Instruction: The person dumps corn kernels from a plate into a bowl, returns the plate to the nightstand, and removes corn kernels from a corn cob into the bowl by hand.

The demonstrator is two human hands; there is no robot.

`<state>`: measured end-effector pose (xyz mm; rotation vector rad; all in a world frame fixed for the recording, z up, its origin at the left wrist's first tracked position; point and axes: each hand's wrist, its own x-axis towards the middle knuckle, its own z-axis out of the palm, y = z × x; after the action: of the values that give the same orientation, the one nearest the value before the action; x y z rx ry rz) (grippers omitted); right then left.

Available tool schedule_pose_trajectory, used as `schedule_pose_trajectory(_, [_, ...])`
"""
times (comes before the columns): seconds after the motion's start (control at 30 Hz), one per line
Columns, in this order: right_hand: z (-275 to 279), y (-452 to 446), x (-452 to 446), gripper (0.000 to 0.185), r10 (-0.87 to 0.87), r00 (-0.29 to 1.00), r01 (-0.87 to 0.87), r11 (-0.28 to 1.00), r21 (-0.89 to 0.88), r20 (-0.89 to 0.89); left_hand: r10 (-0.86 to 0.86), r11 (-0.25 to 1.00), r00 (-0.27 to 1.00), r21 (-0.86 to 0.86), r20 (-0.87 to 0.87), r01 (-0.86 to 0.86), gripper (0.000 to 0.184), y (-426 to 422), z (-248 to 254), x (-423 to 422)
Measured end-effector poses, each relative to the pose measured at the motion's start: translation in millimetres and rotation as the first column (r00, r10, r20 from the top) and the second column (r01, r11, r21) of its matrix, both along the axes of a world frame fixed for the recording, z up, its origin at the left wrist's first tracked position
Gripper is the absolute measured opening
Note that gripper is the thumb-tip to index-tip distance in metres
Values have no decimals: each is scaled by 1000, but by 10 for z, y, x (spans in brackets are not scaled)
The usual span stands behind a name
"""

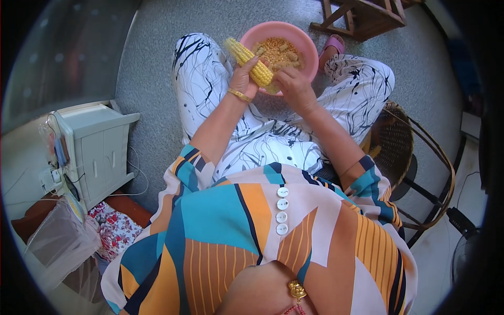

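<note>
My left hand [242,80], with a gold bangle on its wrist, is wrapped round a yellow corn cob [245,54]. The cob tilts, its upper end pointing up and left, and most of its kernels are on. My right hand [294,88] has its fingers curled in a pinch at the cob's lower end; the fingertips are partly hidden. Just beyond both hands, a pink basin [310,44] stands on the floor between my legs. Loose corn kernels [275,50] and several short cob pieces lie inside it.
A wooden stool [362,21] stands beyond the basin at the upper right. On my right is a woven basket [394,139] with a tall handle, and a black fan [464,252] is behind it. A pale plastic cabinet [102,152] stands to my left, near a floral cloth [113,228].
</note>
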<state>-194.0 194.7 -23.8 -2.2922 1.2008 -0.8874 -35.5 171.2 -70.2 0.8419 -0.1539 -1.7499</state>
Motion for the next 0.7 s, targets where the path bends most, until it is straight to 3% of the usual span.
schedule_pose_trajectory(0.3, [-28, 37, 81, 8, -300, 914, 161, 885, 436, 272, 24, 994, 999, -109, 23, -22, 33, 9, 112, -14])
schedule_pose_trajectory(0.4, [-64, 1, 69, 5, -160, 975, 149, 985, 84, 156, 37, 989, 997, -144, 67, -27, 34, 7, 134, -25])
schedule_pose_trajectory(0.5, [-75, -5, 103, 5, -146, 978, 149, 989, -13, 146, 54, 984, 995, -172, 80, -40, 35, 9, 140, -36])
schedule_pose_trajectory(0.7, [-145, 50, 121, 8, -340, 901, 240, 909, 341, 271, 62, 969, 993, -244, 99, -36, 38, 10, 147, -53])
